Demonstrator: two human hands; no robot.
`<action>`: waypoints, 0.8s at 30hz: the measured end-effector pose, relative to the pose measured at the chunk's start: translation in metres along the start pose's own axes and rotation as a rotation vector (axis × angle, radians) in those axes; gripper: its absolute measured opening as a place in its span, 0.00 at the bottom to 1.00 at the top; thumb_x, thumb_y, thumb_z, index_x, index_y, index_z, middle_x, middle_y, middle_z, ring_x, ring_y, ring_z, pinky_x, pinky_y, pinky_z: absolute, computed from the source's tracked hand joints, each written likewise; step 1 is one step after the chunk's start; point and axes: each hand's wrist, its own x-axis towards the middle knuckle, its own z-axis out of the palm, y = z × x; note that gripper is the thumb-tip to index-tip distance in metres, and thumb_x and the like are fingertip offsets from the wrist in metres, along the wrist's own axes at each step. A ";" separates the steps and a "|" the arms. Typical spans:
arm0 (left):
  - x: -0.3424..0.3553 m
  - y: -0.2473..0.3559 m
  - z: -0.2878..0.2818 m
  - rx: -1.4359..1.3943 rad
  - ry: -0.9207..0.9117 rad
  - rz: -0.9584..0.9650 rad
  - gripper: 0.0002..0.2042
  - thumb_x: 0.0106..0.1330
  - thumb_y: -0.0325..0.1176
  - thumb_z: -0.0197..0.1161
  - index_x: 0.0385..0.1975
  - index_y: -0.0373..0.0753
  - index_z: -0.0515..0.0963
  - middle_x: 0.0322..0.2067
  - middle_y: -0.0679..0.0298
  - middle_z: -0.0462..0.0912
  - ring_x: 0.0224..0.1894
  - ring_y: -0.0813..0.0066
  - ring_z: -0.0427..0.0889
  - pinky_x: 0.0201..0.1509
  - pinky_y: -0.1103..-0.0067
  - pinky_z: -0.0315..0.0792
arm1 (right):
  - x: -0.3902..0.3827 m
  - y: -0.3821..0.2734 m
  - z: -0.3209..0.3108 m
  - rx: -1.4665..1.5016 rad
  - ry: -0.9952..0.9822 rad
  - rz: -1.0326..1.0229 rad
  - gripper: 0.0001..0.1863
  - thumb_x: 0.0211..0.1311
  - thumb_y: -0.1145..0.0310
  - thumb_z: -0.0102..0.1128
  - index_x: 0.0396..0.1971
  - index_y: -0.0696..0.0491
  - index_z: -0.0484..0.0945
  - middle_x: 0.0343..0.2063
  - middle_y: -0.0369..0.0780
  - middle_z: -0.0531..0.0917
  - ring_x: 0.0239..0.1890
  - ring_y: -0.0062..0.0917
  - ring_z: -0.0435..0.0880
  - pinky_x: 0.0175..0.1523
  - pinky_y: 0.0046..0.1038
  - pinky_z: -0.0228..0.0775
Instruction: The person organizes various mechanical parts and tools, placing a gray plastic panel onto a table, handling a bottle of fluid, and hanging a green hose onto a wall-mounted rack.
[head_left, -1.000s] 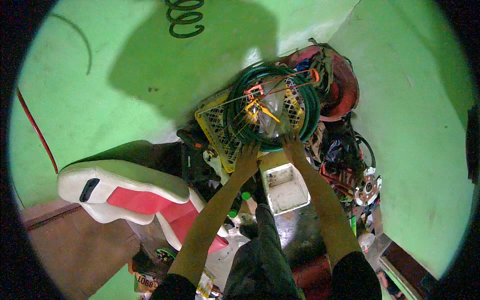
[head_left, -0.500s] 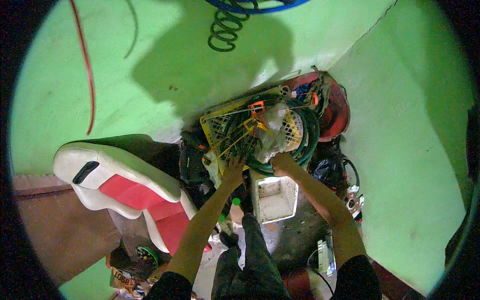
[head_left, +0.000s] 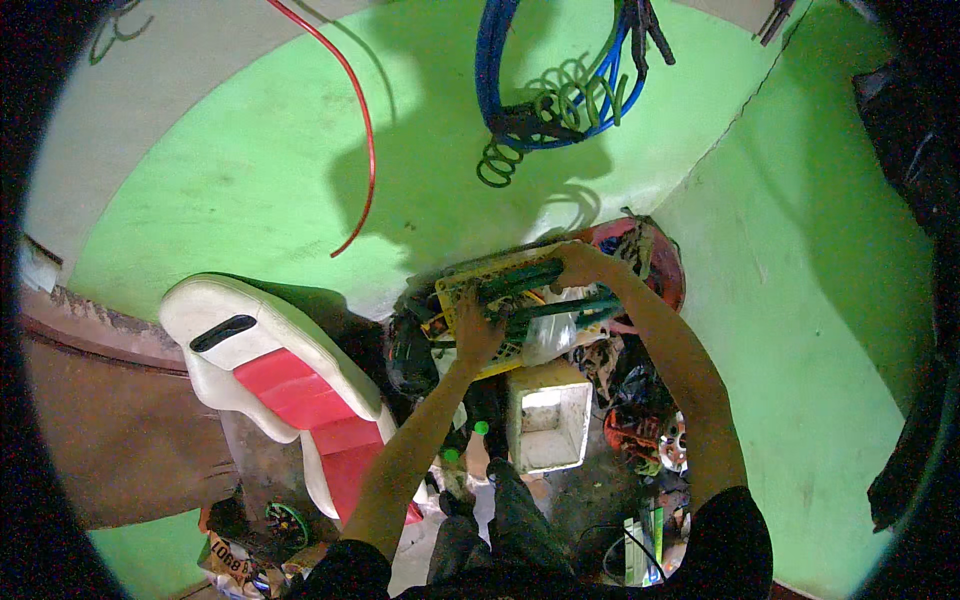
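A coil of dark green hose [head_left: 525,280] is tilted up between my hands, above a yellow plastic crate [head_left: 450,292]. My right hand [head_left: 588,264] is closed round the coil's upper right part. At its left side my left hand [head_left: 480,328] grips the hose, its fingers partly hidden against the dark loops. Below the coil a clear plastic bag [head_left: 548,338] lies among the crate's contents.
A white box [head_left: 550,452] stands on the floor in front of the crate. To the left leans a white and red seat [head_left: 290,395]. Behind the crate is a red tub [head_left: 668,275]. Blue hose [head_left: 490,75] and a red tube [head_left: 368,150] hang along the green wall.
Both hands have raised the green hose coil and tipped it from lying flat to nearly edge-on. My right hand has moved farther up and away. The view has tilted upward.
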 end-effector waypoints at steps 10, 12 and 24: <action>-0.059 -0.064 0.011 0.266 0.099 0.205 0.37 0.58 0.40 0.63 0.59 0.24 0.52 0.57 0.37 0.57 0.62 0.41 0.54 0.65 0.58 0.52 | -0.038 -0.046 -0.055 -0.029 0.326 -0.333 0.26 0.37 0.57 0.70 0.37 0.58 0.80 0.29 0.45 0.83 0.32 0.33 0.81 0.43 0.31 0.72; -0.034 -0.041 0.002 0.224 0.156 0.208 0.38 0.57 0.40 0.64 0.59 0.23 0.51 0.57 0.37 0.57 0.62 0.42 0.54 0.65 0.58 0.52 | -0.063 -0.055 -0.071 0.048 0.311 -0.270 0.25 0.38 0.61 0.69 0.38 0.59 0.79 0.28 0.43 0.83 0.31 0.30 0.81 0.40 0.29 0.72; 0.031 0.010 -0.099 -0.863 0.057 -0.153 0.25 0.57 0.39 0.67 0.50 0.35 0.67 0.41 0.60 0.75 0.42 0.70 0.74 0.48 0.75 0.67 | -0.190 -0.089 -0.139 0.609 0.320 -0.237 0.16 0.43 0.67 0.63 0.34 0.58 0.77 0.23 0.36 0.78 0.22 0.20 0.76 0.26 0.23 0.71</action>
